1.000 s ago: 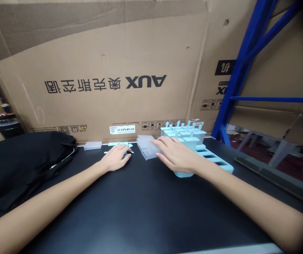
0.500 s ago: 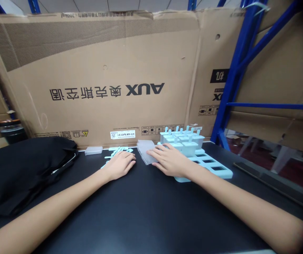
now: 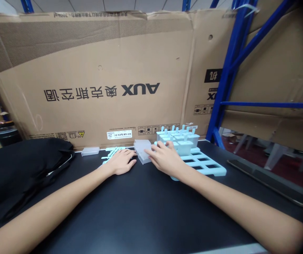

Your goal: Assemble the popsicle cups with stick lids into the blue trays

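My left hand [image 3: 121,162] lies palm down on the black table with its fingers stretched out, next to several light blue popsicle sticks [image 3: 111,152] and partly over them. My right hand [image 3: 166,158] has its fingers apart, slightly bent, with fingertips at the edge of a group of translucent popsicle moulds [image 3: 143,150]. Beyond that hand, a light blue mould rack [image 3: 205,170] carries several covered moulds [image 3: 184,147] whose stick handles point up. The hand hides part of the rack. Another translucent mould [image 3: 90,151] lies alone, left of the sticks.
A large cardboard box [image 3: 101,56] stands upright behind the table [image 3: 141,208]. Black cloth [image 3: 22,169] covers the table's left side, with a dark jar [image 3: 4,133] behind it. A blue metal frame [image 3: 224,88] rises at the right, near a dark flat bar [image 3: 267,183].
My right hand has drawn back a little from the translucent moulds, its fingers more bent. My left hand has spread flatter. The whole view has shifted slightly.
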`<act>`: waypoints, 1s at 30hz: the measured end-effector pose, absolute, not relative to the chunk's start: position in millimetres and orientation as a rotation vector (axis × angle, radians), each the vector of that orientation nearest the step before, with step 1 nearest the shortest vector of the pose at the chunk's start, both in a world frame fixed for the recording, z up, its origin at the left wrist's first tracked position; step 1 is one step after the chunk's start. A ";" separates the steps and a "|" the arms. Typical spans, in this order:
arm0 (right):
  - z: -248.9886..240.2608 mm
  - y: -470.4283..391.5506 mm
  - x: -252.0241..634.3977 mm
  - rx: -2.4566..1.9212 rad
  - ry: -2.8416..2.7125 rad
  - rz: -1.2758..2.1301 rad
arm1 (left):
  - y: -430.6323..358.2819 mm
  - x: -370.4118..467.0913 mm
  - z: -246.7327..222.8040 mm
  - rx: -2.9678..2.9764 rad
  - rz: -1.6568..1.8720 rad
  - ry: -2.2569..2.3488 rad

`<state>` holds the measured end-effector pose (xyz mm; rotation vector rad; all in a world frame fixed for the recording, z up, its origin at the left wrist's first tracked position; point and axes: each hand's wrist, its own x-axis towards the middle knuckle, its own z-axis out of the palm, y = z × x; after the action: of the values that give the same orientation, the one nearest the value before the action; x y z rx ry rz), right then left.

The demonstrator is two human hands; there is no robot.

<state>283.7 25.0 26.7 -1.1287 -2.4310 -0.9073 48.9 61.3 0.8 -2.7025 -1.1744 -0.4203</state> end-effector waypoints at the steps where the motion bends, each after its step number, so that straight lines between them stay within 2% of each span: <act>1: 30.5 23.7 284.0 -1.117 -2.425 -0.901 | 61.5 48.7 0.5 -2.695 -0.411 -1.167; 7: 76.1 18.5 322.2 -1.136 -2.009 -0.813 | 59.1 49.5 1.1 -2.634 -0.365 -1.109; 10: 85.7 28.7 364.1 -1.328 -1.825 -0.565 | 57.3 50.5 3.3 -2.632 -0.345 -1.083; 15: 76.2 51.2 415.8 -1.688 -1.993 0.027 | 57.1 50.3 4.5 -2.622 -0.290 -1.055; 24: 67.1 51.6 418.6 -1.800 -2.010 0.692 | 60.9 48.4 0.6 -2.614 -0.260 -1.061; 27: 63.1 50.5 417.9 -1.831 -2.038 0.805 | 61.8 48.0 -0.4 -2.605 -0.252 -1.061; 30: 62.1 50.0 416.1 -1.865 -2.021 0.763 | 62.0 48.0 -0.8 -2.601 -0.265 -1.059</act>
<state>416.1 50.0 62.1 -1.8647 -2.0208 0.7631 48.0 62.0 -0.8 -2.6013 -1.0593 -0.2653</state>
